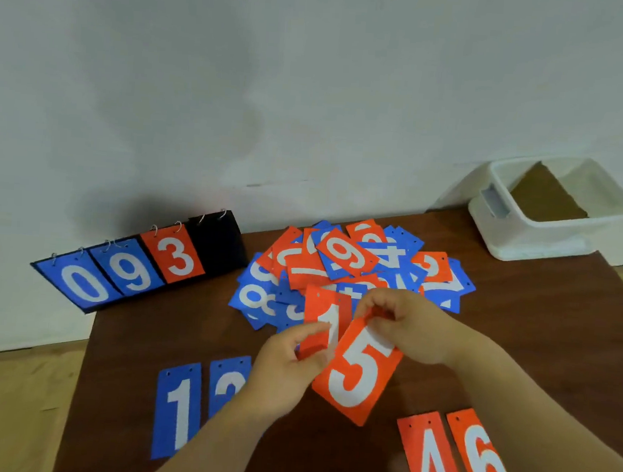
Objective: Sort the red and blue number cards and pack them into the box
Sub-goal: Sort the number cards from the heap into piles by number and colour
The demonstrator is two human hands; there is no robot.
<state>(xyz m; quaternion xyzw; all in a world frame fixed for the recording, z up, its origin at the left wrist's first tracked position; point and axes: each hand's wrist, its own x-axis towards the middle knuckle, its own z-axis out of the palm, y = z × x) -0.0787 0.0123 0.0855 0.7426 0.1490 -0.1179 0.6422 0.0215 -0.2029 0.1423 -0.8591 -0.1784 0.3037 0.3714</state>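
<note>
My left hand pinches a red card marked 1 above the table. My right hand pinches the top of a red card marked 5, which overlaps the 1 card. Behind them lies a mixed pile of red and blue number cards. Two blue cards, a 1 and one partly hidden by my left arm, lie at the near left. Red cards 4 and 6 lie at the near right. A white box stands at the far right corner.
A black flip scoreboard showing blue 0, blue 9 and red 3 leans at the table's far left edge by the wall. The dark wooden table ends at the left over a light floor. A brown sheet lies inside the white box.
</note>
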